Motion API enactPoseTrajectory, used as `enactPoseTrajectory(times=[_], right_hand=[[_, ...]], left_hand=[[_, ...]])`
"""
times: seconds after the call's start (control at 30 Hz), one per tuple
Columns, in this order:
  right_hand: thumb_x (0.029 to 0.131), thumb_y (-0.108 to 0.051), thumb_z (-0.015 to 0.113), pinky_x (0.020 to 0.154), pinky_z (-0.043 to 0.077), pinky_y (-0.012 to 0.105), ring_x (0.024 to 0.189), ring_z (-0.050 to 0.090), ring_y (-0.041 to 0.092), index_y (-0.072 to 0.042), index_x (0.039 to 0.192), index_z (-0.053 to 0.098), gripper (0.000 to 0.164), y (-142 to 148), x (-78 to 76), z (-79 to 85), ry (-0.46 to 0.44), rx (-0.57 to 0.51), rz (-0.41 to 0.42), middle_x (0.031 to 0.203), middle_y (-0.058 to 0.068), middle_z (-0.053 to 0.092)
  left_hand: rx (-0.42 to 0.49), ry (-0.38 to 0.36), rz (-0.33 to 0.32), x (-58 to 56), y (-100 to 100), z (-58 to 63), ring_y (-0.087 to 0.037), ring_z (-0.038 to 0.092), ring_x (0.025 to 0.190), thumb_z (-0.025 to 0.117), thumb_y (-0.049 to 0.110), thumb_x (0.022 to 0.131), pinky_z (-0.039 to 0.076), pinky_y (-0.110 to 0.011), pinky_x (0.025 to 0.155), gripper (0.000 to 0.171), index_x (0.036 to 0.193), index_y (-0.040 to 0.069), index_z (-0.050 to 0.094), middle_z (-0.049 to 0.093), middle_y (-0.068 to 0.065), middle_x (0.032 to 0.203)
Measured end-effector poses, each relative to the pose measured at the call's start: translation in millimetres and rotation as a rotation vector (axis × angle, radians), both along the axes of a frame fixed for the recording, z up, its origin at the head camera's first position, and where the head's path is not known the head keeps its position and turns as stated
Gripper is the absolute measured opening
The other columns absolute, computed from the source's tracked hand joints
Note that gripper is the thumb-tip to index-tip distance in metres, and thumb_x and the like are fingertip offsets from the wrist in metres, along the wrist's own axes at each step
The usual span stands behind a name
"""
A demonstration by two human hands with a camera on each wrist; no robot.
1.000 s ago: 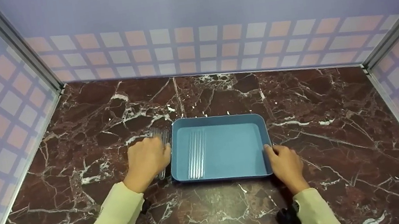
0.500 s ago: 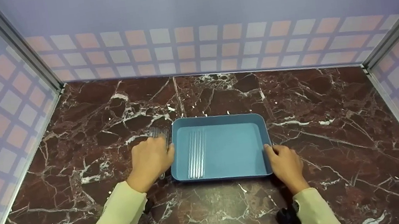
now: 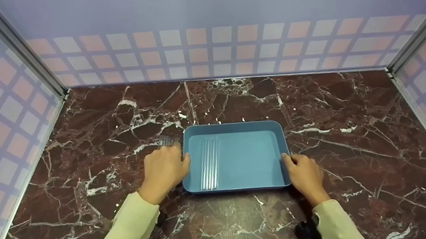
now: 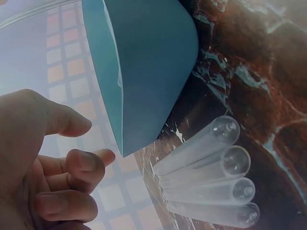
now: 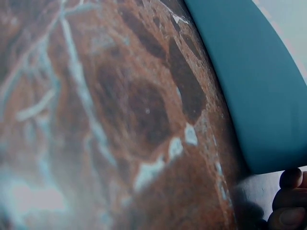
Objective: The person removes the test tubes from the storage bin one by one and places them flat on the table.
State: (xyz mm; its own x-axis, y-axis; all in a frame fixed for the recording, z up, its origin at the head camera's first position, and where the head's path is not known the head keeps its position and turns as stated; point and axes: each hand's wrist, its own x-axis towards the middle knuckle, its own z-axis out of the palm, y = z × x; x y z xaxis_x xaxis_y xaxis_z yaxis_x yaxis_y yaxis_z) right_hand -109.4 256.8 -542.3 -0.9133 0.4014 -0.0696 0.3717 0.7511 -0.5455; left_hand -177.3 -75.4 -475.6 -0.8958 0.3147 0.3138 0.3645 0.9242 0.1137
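Note:
A blue rectangular tray (image 3: 251, 155) lies on the marbled surface, with several clear tubes (image 3: 210, 165) side by side near its left end. My right hand (image 3: 305, 174) grips the tray's right wall, thumb inside the rim and fingers outside. At the left end, my left hand (image 3: 165, 168) hovers over more clear tubes (image 4: 206, 177), which lie in a row just outside the tray. Its fingers are loosely bent, with nothing between them in the left wrist view. The head view shows only the far ends of these outer tubes, the hand covering the rest.
The dark red marbled tabletop (image 3: 367, 148) spreads out around the tray. A tiled-pattern back wall (image 3: 219, 47) and two side panels enclose it. Small white specks are scattered behind the tray.
My left hand has shifted slightly right, toward the tray, and its thumb now overlaps the tray's left edge in the head view. The right hand and the tray stay nearly still.

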Motion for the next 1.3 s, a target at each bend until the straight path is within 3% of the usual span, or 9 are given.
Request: enactPoseTrajectory(times=[0.2, 0.5, 0.67, 0.93, 1.17, 1.3], right_hand=[[0.096, -0.051, 0.045, 0.072, 0.044, 0.056, 0.093, 0.065, 0.043, -0.013, 0.074, 0.062, 0.047, -0.1, -0.3, -0.9, 0.002, 0.004, 0.004, 0.102, 0.018, 0.071], [0.097, -0.051, 0.044, 0.076, 0.044, 0.06, 0.1, 0.063, 0.047, -0.012, 0.095, 0.071, 0.047, 0.6, 0.2, -0.2, -0.01, 0.016, 0.005, 0.112, 0.022, 0.068], [0.096, -0.051, 0.046, 0.075, 0.044, 0.058, 0.098, 0.064, 0.045, -0.012, 0.088, 0.069, 0.047, 0.1, 0.1, -0.1, -0.001, 0.015, 0.0, 0.108, 0.021, 0.069], [0.097, -0.05, 0.045, 0.078, 0.043, 0.059, 0.101, 0.063, 0.046, -0.012, 0.091, 0.07, 0.046, 0.3, -0.1, 0.3, -0.01, 0.009, 0.005, 0.112, 0.022, 0.068], [0.096, -0.051, 0.045, 0.064, 0.043, 0.05, 0.085, 0.066, 0.039, -0.013, 0.069, 0.058, 0.048, -0.6, 0.7, 0.4, 0.008, 0.009, 0.004, 0.093, 0.017, 0.071], [0.096, -0.051, 0.046, 0.062, 0.042, 0.049, 0.084, 0.066, 0.037, -0.015, 0.067, 0.056, 0.047, -0.6, 0.9, 0.6, 0.009, 0.008, 0.003, 0.092, 0.016, 0.071]], left_hand=[[-0.008, 0.0, -0.005, 1.0, 3.4, 0.6, -0.024, 0.045, 0.039, 0.068, 0.032, 0.083, 0.032, -0.038, 0.035, 0.032, 0.066, 0.007, 0.057, 0.051, -0.009, 0.05], [-0.035, -0.077, -0.007, 0.3, 9.2, 1.6, -0.019, 0.041, 0.041, 0.065, 0.034, 0.086, 0.032, -0.035, 0.036, 0.04, 0.059, 0.011, 0.048, 0.044, -0.003, 0.05], [-0.041, -0.115, -0.009, 1.7, 11.8, -0.5, -0.02, 0.042, 0.042, 0.064, 0.036, 0.087, 0.032, -0.034, 0.037, 0.042, 0.058, 0.012, 0.046, 0.045, -0.003, 0.05], [-0.016, -0.074, -0.027, 3.5, 16.3, -4.3, -0.021, 0.041, 0.04, 0.067, 0.033, 0.085, 0.029, -0.035, 0.036, 0.044, 0.054, 0.013, 0.042, 0.045, -0.004, 0.049], [-0.02, -0.057, -0.057, 4.3, 18.8, -6.1, -0.015, 0.029, 0.041, 0.066, 0.032, 0.086, 0.019, -0.03, 0.036, 0.049, 0.054, 0.017, 0.032, 0.032, 0.003, 0.046], [-0.01, -0.052, -0.065, 4.8, 21.3, -7.1, -0.015, 0.027, 0.042, 0.067, 0.031, 0.086, 0.019, -0.03, 0.037, 0.049, 0.054, 0.017, 0.031, 0.028, 0.004, 0.048]])
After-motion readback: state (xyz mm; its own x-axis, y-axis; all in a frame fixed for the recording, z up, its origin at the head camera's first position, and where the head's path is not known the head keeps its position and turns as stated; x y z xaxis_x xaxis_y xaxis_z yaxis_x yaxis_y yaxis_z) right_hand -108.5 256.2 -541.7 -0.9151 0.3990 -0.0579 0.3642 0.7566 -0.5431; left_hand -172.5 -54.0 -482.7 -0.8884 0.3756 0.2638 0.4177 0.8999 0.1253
